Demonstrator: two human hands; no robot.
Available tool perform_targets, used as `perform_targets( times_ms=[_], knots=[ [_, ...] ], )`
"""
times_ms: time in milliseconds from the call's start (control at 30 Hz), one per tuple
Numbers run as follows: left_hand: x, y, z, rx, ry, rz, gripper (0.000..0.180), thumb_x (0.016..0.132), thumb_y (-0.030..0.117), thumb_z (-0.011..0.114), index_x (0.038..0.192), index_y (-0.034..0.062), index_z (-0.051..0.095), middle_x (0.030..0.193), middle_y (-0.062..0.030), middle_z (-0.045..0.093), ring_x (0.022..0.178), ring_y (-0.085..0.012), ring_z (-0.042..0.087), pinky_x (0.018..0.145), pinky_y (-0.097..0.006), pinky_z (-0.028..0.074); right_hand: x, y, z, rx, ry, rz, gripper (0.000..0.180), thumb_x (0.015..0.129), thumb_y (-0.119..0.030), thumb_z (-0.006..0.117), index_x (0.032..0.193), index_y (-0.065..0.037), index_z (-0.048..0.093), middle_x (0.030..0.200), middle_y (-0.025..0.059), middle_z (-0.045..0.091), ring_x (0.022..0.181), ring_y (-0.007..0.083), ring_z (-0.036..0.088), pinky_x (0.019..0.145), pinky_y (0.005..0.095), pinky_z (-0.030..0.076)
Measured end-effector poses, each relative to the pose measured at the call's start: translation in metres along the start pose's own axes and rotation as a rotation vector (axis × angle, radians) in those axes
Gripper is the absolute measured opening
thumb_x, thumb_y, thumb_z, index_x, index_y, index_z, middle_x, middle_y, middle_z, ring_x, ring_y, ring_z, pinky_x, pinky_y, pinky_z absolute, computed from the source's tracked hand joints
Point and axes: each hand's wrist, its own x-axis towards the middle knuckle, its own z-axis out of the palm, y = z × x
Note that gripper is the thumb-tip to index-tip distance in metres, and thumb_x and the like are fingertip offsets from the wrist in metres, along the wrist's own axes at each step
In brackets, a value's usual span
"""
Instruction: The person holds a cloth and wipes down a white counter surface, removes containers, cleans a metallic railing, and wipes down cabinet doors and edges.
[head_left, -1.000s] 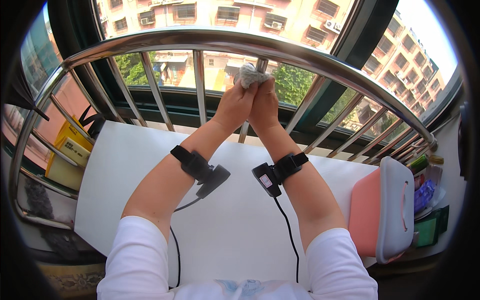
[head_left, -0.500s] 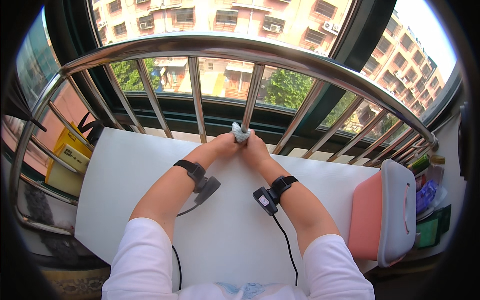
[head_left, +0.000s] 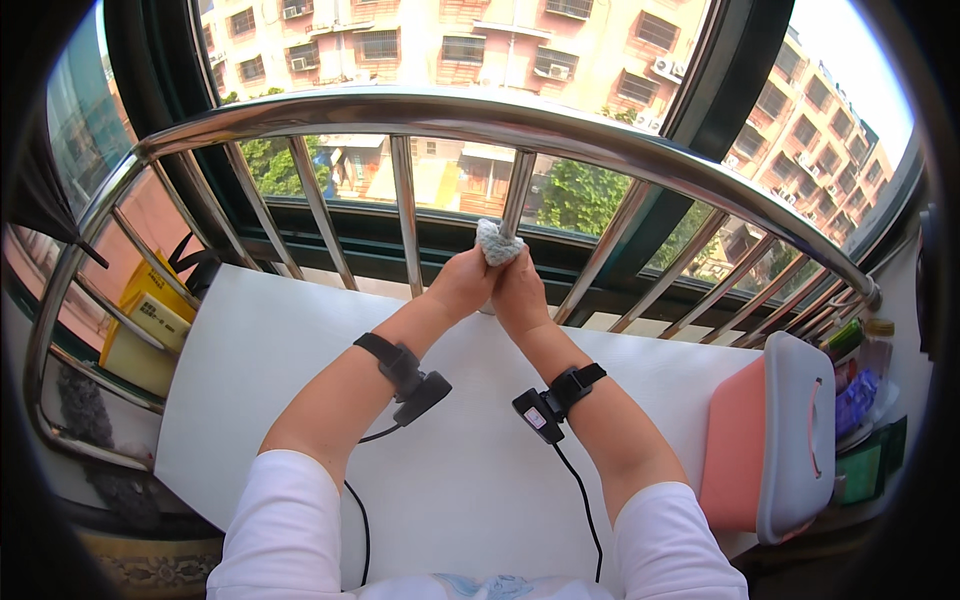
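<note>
A pale grey-green, textured cloth [head_left: 497, 243] is wrapped around one upright metal bar [head_left: 517, 195] of the railing. My left hand [head_left: 466, 280] grips the cloth from the left side of the bar. From the right side my right hand [head_left: 519, 287] closes on the same cloth, and the two hands touch at the bar. My fingertips are mostly hidden behind the hands and the cloth. Each forearm wears a black strap with a small dark device [head_left: 540, 412] and a cable.
A shiny curved handrail [head_left: 420, 110] tops the railing, with windows behind it. Below my arms lies a white tabletop [head_left: 450, 450]. At the right stands a pink box with a grey lid [head_left: 797, 440], beside bottles and packets. Yellow bags [head_left: 150, 330] hang at the left.
Both hands and the cloth have slid a little up the bar. The view has also shifted slightly, so the railing sits lower in it.
</note>
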Motion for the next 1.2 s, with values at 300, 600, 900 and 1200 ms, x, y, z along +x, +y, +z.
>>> perform_targets(
  times_ms=[300, 600, 900, 1200],
  knots=[
    [-0.047, 0.045, -0.081, 0.179, 0.286, 0.073, 0.029, 0.092, 0.026, 0.06, 0.099, -0.0021, 0.062, 0.081, -0.0135, 0.067, 0.065, -0.0184, 0.066, 0.06, -0.03, 0.051, -0.005, -0.077, -0.021, 0.071, 0.193, -0.396, 0.04, 0.084, -0.007, 0.061, 0.114, 0.002, 0.037, 0.11, 0.0228, 0.046, 0.1, 0.0412, 0.051, 0.086, 0.0428, 0.044],
    [0.005, 0.042, -0.132, -0.342, 0.434, 0.239, 0.038, 0.098, 0.025, 0.046, 0.123, -0.0034, 0.049, 0.108, -0.0064, 0.062, 0.097, -0.0135, 0.055, 0.091, -0.026, 0.041, 0.089, -0.15, 0.033, 0.419, 0.2, -0.33, 0.041, 0.092, -0.017, 0.048, 0.124, 0.005, 0.035, 0.117, 0.0291, 0.042, 0.111, 0.0456, 0.042, 0.085, 0.049, 0.043],
    [-0.036, -0.075, -0.101, 0.143, 0.018, -0.18, 0.034, 0.094, 0.031, 0.044, 0.107, 0.0058, 0.063, 0.101, -0.0237, 0.064, 0.098, -0.0386, 0.059, 0.085, -0.04, 0.047, 0.02, -0.057, 0.104, 0.068, -0.024, -0.07, 0.034, 0.092, -0.024, 0.051, 0.116, -0.002, 0.038, 0.109, 0.022, 0.05, 0.092, 0.043, 0.058, 0.075, 0.0484, 0.049],
    [-0.035, -0.09, -0.088, 0.363, -0.228, -0.271, 0.029, 0.089, 0.024, 0.052, 0.105, 0.0028, 0.064, 0.099, -0.0186, 0.067, 0.097, -0.0327, 0.062, 0.086, -0.039, 0.047, 0.011, -0.021, 0.098, 0.069, -0.291, -0.019, 0.023, 0.086, -0.015, 0.057, 0.104, -0.003, 0.051, 0.098, 0.0217, 0.061, 0.094, 0.0406, 0.058, 0.081, 0.0422, 0.046]
  ],
)
